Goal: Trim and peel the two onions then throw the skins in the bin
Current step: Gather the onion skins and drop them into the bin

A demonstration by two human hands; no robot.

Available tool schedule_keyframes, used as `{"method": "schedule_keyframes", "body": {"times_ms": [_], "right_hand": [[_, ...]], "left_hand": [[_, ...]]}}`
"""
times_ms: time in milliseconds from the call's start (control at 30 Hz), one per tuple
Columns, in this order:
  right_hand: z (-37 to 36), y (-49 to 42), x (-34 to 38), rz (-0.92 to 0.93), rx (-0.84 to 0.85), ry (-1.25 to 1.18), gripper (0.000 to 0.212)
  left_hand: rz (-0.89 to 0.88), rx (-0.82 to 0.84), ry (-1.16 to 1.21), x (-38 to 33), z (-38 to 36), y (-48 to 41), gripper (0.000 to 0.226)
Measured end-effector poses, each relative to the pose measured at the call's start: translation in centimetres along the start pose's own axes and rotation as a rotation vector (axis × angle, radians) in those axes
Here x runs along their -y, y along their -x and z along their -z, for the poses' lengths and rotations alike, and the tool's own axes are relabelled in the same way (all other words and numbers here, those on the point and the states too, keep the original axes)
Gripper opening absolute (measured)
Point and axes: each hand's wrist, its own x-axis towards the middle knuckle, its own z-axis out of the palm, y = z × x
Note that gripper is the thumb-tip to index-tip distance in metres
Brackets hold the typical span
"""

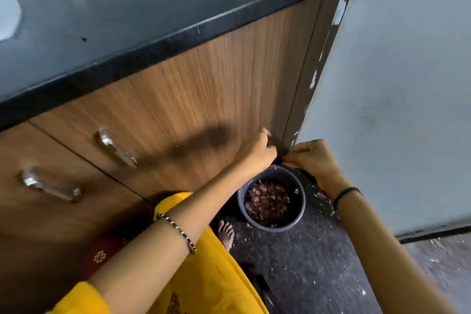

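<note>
A round grey bin stands on the dark floor against the cabinet corner, and reddish onion skins lie in it. Both hands hover just above its far rim. My left hand is seen from the back with its fingers curled away from me, so what they hold is hidden. My right hand curls its fingers over the edge of a dark flat thing held at the bin's rim; I cannot tell what that thing is. No onions are in view.
A black countertop edge runs above wooden cabinet doors with metal handles. A grey panel rises to the right of the bin. White scraps litter the floor. My bare foot is just left of the bin.
</note>
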Motion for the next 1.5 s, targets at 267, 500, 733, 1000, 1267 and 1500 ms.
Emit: {"method": "schedule_keyframes", "body": {"times_ms": [267,500,733,1000,1267,1500], "right_hand": [[-5.0,-3.7,-6.0,-0.029,0.057,0.479,0.023],[-6.3,-6.4,-6.9,0.001,0.013,0.564,0.015],[-6.8,-7.2,-7.1,0.045,0.056,0.647,0.019],[-6.7,-6.1,-6.3,0.08,0.005,0.503,0.021],[-4.5,-4.0,-2.6,0.113,0.018,0.318,0.027],[-2.5,-0.8,2.9,0.266,-0.002,0.175,0.022]], "left_hand": [[0.197,0.156,-0.178,5.5,-4.5,-3.1,0.051],[0.133,0.083,-0.199,7.1,-5.8,-4.9,0.038],[0.116,0.052,-0.226,7.5,-5.7,-5.3,0.022],[0.073,0.042,-0.308,6.2,-4.7,-4.1,0.023],[0.054,0.022,-0.353,5.0,-0.4,-2.6,0.047],[-0.039,-0.104,-0.28,0.7,4.6,1.4,0.034]]}}
